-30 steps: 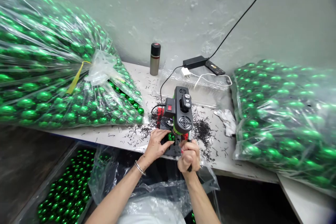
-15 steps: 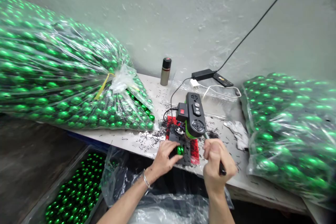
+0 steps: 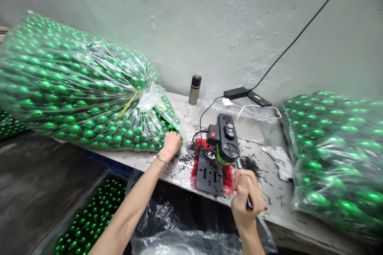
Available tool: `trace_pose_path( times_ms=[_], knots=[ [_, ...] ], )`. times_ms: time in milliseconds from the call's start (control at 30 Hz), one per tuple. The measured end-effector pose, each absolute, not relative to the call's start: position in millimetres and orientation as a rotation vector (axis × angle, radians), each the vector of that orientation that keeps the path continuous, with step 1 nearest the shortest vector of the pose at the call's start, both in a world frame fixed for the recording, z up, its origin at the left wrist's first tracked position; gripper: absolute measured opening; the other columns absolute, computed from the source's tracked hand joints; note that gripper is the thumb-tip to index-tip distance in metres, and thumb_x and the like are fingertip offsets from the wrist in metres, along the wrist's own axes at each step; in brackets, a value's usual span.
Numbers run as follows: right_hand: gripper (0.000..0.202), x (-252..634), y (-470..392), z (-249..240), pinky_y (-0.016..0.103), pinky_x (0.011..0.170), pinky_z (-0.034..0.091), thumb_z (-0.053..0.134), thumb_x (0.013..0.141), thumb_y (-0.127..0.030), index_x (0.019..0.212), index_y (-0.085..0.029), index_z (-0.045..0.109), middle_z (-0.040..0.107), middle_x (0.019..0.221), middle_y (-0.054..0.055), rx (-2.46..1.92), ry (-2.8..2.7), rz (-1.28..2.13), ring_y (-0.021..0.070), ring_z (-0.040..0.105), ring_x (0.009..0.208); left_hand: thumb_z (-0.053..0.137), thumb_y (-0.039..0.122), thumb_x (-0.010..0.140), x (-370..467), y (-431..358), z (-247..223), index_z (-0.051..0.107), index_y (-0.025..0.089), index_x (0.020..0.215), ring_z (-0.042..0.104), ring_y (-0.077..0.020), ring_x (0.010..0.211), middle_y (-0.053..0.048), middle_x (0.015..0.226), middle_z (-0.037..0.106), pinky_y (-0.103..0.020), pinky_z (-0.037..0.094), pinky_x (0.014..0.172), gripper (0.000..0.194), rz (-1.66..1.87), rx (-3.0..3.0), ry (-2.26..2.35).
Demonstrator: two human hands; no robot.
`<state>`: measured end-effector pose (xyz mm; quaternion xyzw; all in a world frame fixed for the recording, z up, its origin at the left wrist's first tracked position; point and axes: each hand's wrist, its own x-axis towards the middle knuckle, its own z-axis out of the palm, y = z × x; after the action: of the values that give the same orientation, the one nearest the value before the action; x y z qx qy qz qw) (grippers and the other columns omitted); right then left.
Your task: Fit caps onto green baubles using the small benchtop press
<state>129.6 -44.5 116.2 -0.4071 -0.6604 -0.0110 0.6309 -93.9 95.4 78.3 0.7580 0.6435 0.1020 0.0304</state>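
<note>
My left hand (image 3: 172, 144), fingers curled, is at the torn opening of a big clear plastic bag of shiny green balls (image 3: 89, 107). Whatever its fingertips hold is hidden; a bit of green shows beside them. My right hand (image 3: 247, 191) is wrapped round the lever (image 3: 249, 203) of a small black and green bench drill press (image 3: 228, 137), the black handle end poking out below the fist. Under the drill head, the slotted black base plate (image 3: 209, 177) is bare and sits on red material (image 3: 228, 179).
Dark shavings litter the white table (image 3: 185, 113). Behind stand a spray can (image 3: 195, 89) and a black power adapter (image 3: 236, 93) with cables. A second bag of green balls (image 3: 335, 159) and a white cloth (image 3: 279, 161) lie right. Below left is a container of green balls (image 3: 92, 215).
My left hand has left the base plate, where it held a green ball, and moved left to the bag's opening. That ball is gone from the plate. My right hand keeps the lever.
</note>
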Motion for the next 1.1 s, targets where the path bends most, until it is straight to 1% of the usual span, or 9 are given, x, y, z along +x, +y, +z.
trace_pose_path(
  times_ms=[67,133,300,400,600,700,900,1033,1100],
  knots=[
    [0.027,129.1,-44.7,115.7,0.026,0.059,0.040,0.043,0.088,0.000,0.068,-0.019,0.044,0.052,0.071,-0.001,-0.939,-1.507,-0.025,0.0103,0.052,0.065,0.066,0.015,0.083,-97.5,109.5,80.7,0.069,0.013,0.090,0.065,-0.0303,0.100,-0.015,0.098,0.070,-0.041,0.045,0.091,0.008,0.245,2.355,1.922],
    [0.027,128.8,-44.6,115.4,0.025,0.058,0.040,0.043,0.088,0.000,0.068,-0.019,0.044,0.052,0.071,-0.001,-0.934,-1.503,-0.037,0.0101,0.052,0.065,0.069,0.013,0.079,-100.1,115.6,78.9,0.069,0.015,0.090,0.067,-0.0292,0.098,-0.013,0.100,0.070,-0.038,0.046,0.089,0.012,0.195,2.362,1.877],
    [0.028,130.2,-43.8,113.7,0.027,0.058,0.041,0.044,0.088,-0.002,0.067,-0.020,0.044,0.051,0.069,0.000,-0.922,-1.520,-0.060,0.0122,0.053,0.066,0.062,0.017,0.085,-110.9,112.1,71.3,0.064,0.018,0.110,0.066,-0.0277,0.101,-0.012,0.118,0.064,-0.037,0.047,0.090,0.026,0.265,2.382,1.793],
    [0.028,130.7,-43.9,110.9,0.027,0.059,0.041,0.044,0.088,-0.002,0.067,-0.020,0.044,0.050,0.067,-0.001,-0.922,-1.515,-0.046,0.0124,0.053,0.067,0.060,0.022,0.088,-116.4,108.1,66.4,0.061,0.016,0.109,0.064,-0.0290,0.101,-0.013,0.112,0.063,-0.039,0.047,0.091,0.022,0.350,2.379,1.752],
    [0.028,128.9,-43.5,111.0,0.027,0.059,0.039,0.042,0.089,-0.001,0.068,-0.020,0.043,0.047,0.066,-0.002,-0.919,-1.520,-0.055,0.0113,0.051,0.066,0.067,0.018,0.080,-112.9,113.6,58.6,0.062,0.015,0.100,0.063,-0.0282,0.095,-0.010,0.102,0.065,-0.040,0.048,0.090,0.020,0.520,2.308,1.691],
    [0.029,128.4,-43.7,113.1,0.026,0.060,0.040,0.041,0.089,0.000,0.068,-0.020,0.042,0.047,0.067,-0.002,-0.915,-1.537,-0.052,0.0111,0.051,0.067,0.064,0.020,0.082,-112.8,113.4,62.4,0.064,0.014,0.099,0.063,-0.0261,0.090,-0.009,0.096,0.065,-0.038,0.050,0.085,0.018,0.629,2.228,1.690],
    [0.029,128.6,-44.6,111.1,0.026,0.059,0.040,0.042,0.089,-0.001,0.067,-0.020,0.042,0.045,0.064,-0.002,-0.914,-1.515,-0.037,0.0117,0.052,0.068,0.059,0.040,0.089,-124.0,75.3,81.6,0.063,0.015,0.124,0.064,-0.0204,0.093,-0.011,0.119,0.062,-0.034,0.054,0.084,0.043,1.066,1.758,1.565],
    [0.030,128.0,-44.3,108.7,0.027,0.059,0.040,0.042,0.090,-0.003,0.066,-0.020,0.043,0.045,0.063,-0.002,-0.930,-1.488,-0.034,0.0125,0.052,0.066,0.068,0.049,0.083,-107.3,37.9,75.1,0.059,0.016,0.131,0.066,-0.0206,0.092,-0.010,0.114,0.067,-0.034,0.056,0.082,0.059,1.109,1.309,1.199],
    [0.030,127.8,-44.4,108.6,0.027,0.059,0.040,0.042,0.090,-0.003,0.065,-0.020,0.043,0.045,0.062,-0.002,-0.933,-1.485,-0.031,0.0126,0.052,0.066,0.071,0.050,0.080,-88.5,24.8,65.4,0.061,0.015,0.128,0.066,-0.0201,0.091,-0.010,0.110,0.068,-0.032,0.055,0.079,0.060,1.071,1.212,1.107]
  ],
)
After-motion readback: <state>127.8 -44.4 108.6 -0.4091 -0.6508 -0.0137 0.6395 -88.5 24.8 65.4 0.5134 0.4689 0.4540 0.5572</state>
